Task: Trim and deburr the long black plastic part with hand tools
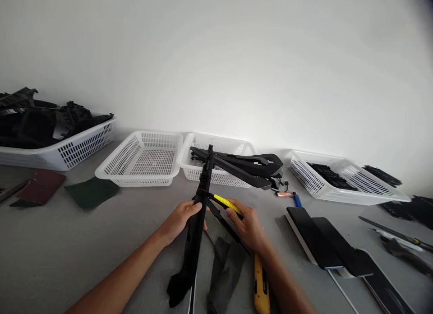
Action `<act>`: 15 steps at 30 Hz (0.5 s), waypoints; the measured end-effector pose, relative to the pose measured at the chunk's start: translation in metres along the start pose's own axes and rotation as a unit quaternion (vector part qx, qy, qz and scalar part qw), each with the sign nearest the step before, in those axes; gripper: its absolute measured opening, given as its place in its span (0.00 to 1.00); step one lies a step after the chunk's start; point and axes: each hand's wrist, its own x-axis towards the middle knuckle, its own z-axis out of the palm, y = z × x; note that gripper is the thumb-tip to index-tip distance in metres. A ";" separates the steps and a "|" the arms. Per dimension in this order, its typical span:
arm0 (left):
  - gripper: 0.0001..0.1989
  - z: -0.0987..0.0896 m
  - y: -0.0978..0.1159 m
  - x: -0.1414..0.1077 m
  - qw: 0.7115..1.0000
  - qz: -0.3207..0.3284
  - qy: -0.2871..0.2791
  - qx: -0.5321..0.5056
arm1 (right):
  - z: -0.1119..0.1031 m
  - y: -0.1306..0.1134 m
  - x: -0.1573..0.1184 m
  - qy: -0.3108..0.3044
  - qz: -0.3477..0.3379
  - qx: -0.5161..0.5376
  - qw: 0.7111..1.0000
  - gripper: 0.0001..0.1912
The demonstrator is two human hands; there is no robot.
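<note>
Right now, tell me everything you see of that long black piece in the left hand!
The long black piece looks like plastic. It's narrow, with bumpy edges near its far end and a wider, bent near end. It slants over the table, its far tip overlapping a white basket in view. The left hand grips it near the middle. The yellow tool in the right hand points at it; contact is unclear.

Our bare forearms (135, 264) angle inward, our left hand (184, 214) gripping, thumb uppermost, our right hand (248, 223) curled nearby.
</note>
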 end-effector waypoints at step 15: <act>0.26 -0.004 -0.001 0.003 0.999 0.033 0.016 0.009 | -0.001 0.001 -0.001 0.030 -0.009 0.000 1.000 0.15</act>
